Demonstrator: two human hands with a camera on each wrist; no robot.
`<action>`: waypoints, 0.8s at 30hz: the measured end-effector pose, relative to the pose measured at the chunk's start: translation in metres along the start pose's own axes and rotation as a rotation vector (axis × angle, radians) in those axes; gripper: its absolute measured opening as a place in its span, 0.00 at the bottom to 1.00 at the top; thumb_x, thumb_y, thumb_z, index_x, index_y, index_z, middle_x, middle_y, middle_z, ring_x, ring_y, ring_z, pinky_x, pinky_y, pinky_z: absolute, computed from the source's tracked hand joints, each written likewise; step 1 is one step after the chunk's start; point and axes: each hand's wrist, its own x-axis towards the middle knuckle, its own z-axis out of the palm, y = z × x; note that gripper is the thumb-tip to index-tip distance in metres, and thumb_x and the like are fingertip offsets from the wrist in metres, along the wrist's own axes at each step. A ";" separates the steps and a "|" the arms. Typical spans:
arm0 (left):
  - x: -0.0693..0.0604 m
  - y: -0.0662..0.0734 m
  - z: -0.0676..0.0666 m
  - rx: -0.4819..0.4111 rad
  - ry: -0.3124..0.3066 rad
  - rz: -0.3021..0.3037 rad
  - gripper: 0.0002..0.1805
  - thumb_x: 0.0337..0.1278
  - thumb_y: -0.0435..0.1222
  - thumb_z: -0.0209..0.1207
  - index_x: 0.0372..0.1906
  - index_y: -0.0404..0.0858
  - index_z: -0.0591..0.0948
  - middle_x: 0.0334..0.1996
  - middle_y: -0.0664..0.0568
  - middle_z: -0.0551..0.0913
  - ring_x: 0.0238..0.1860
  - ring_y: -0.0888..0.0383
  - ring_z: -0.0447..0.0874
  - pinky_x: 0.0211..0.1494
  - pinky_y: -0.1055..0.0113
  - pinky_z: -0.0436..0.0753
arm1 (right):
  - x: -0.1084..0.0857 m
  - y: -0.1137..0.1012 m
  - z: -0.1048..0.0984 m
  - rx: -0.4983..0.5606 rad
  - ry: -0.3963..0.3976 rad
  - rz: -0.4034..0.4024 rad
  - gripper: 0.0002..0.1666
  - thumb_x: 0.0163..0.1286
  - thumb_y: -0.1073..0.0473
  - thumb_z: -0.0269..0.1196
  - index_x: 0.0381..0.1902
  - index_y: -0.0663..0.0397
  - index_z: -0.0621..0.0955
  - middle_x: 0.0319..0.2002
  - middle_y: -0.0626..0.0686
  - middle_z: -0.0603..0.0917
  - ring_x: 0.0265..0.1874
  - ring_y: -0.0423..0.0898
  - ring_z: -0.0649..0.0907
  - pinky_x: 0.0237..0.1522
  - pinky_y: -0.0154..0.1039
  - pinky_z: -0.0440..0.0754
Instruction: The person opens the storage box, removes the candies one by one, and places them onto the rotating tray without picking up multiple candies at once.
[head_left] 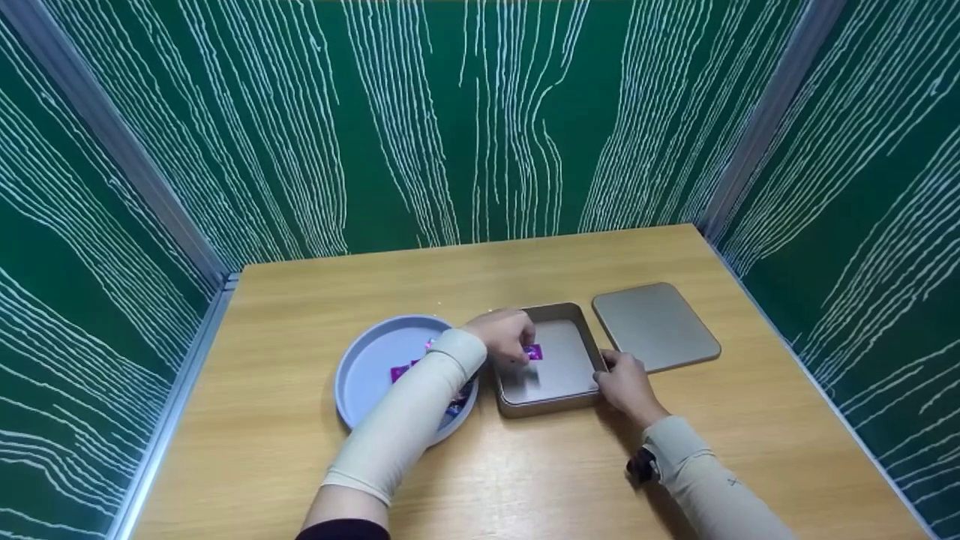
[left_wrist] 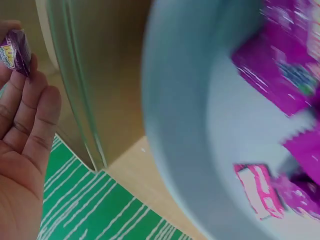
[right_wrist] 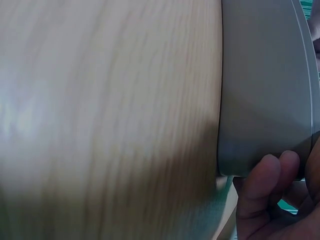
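My left hand [head_left: 504, 334] pinches a small purple-wrapped candy [head_left: 533, 352] over the inside of a square metal tin [head_left: 564, 375]. In the left wrist view the candy [left_wrist: 17, 54] sits at the fingertips, with yellow lettering on its wrapper. Against the tin's right side, my right hand [head_left: 628, 384] grips the wall near the front corner; the right wrist view has its curled fingers [right_wrist: 265, 182] at that corner. Left of the tin stands a round pale blue tray [head_left: 362, 360] holding several wrapped candies [left_wrist: 280, 75], mostly purple. My left forearm hides part of it in the head view.
The tin's flat lid [head_left: 656, 326] lies on the wooden table [head_left: 262, 420], right of the tin. Green panels [head_left: 390, 112] with white wavy lines enclose the table at the back and sides. A dark watch [head_left: 643, 466] is on the right wrist.
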 end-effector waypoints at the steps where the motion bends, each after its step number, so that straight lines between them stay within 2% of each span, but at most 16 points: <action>1: -0.003 -0.002 -0.001 -0.002 0.001 -0.001 0.09 0.54 0.40 0.76 0.39 0.42 0.92 0.33 0.56 0.88 0.33 0.60 0.78 0.34 0.70 0.76 | 0.000 0.000 0.000 0.003 -0.003 0.004 0.31 0.69 0.72 0.57 0.70 0.77 0.77 0.52 0.73 0.86 0.40 0.59 0.87 0.22 0.40 0.85; 7: -0.023 -0.010 -0.010 -0.060 0.035 -0.012 0.09 0.55 0.40 0.76 0.39 0.41 0.91 0.33 0.55 0.89 0.33 0.59 0.79 0.36 0.70 0.78 | -0.001 0.000 0.000 0.012 -0.006 0.012 0.30 0.69 0.72 0.56 0.69 0.76 0.78 0.51 0.72 0.86 0.38 0.58 0.86 0.22 0.39 0.85; 15: -0.057 -0.030 -0.025 -0.156 0.103 -0.097 0.09 0.57 0.39 0.75 0.42 0.42 0.91 0.38 0.52 0.91 0.37 0.57 0.84 0.45 0.62 0.86 | -0.001 -0.003 0.002 0.034 -0.018 0.032 0.32 0.70 0.72 0.57 0.72 0.75 0.76 0.54 0.74 0.85 0.31 0.54 0.86 0.18 0.39 0.84; 19: -0.076 -0.042 -0.030 -0.182 0.116 -0.114 0.11 0.57 0.38 0.74 0.44 0.40 0.91 0.40 0.49 0.93 0.39 0.55 0.85 0.51 0.58 0.89 | -0.001 -0.003 0.001 0.032 -0.015 0.034 0.32 0.70 0.72 0.57 0.71 0.75 0.76 0.53 0.73 0.85 0.35 0.55 0.87 0.19 0.39 0.84; 24: -0.098 -0.058 -0.033 -0.212 0.144 -0.180 0.11 0.57 0.38 0.74 0.44 0.39 0.91 0.40 0.49 0.92 0.40 0.54 0.86 0.54 0.56 0.89 | -0.001 -0.004 0.000 0.003 -0.014 0.029 0.32 0.70 0.72 0.57 0.71 0.76 0.76 0.54 0.74 0.85 0.41 0.59 0.87 0.24 0.37 0.84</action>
